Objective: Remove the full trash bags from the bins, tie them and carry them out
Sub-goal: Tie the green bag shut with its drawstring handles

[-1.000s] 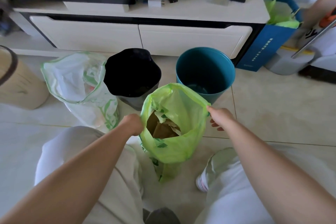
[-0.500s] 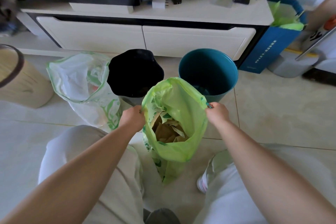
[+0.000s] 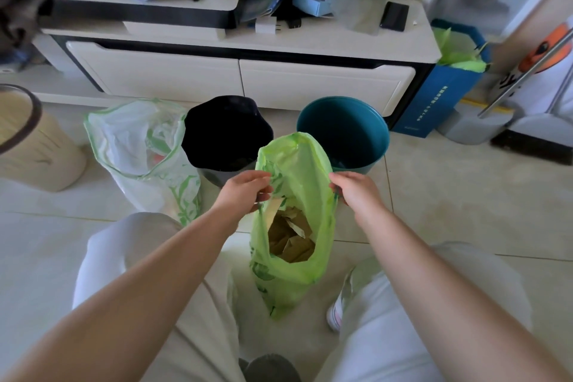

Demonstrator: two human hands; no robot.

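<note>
A green trash bag (image 3: 297, 164) stands on the floor between my knees, its mouth open over brown paper scraps (image 3: 290, 236). My left hand (image 3: 245, 191) pinches the bag's left rim and my right hand (image 3: 356, 191) grips the right rim. Behind the bag stand a black bin (image 3: 228, 133) and a teal bin (image 3: 344, 130), both without a liner. A white bag with green print (image 3: 139, 146) sits open on the floor left of the black bin.
A low white cabinet (image 3: 242, 77) with cluttered top runs behind the bins. A beige bin (image 3: 34, 143) stands at far left. A blue box with green bags (image 3: 446, 84) and a grey dustpan (image 3: 477, 130) sit at right. Pale floor tiles (image 3: 465, 195) stretch rightward.
Both hands have closed in on the green bag's rim and drawn it together, so the mouth is narrower and taller. The view tilted up slightly.
</note>
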